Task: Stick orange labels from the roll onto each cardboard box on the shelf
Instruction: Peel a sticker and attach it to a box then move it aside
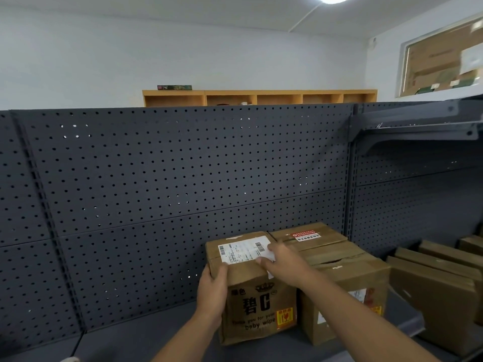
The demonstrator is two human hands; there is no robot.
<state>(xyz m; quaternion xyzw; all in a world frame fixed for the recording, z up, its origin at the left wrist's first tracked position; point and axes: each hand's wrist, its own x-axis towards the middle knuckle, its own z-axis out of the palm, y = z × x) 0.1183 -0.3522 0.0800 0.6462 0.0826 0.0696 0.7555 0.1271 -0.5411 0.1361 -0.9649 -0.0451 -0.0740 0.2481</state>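
A brown cardboard box printed "baby wipe" stands on the dark shelf, with a white shipping label on its top and a small orange label low on its front. My left hand grips the box's upper left front edge, thumb on top. My right hand lies over the top right, fingers on the white label. A second cardboard box stands touching it on the right, and a third sits behind. No label roll is in view.
Dark pegboard backs the shelf. Several flat cardboard packs lean at the right under an upper shelf bracket. A wooden cubby unit stands beyond the pegboard.
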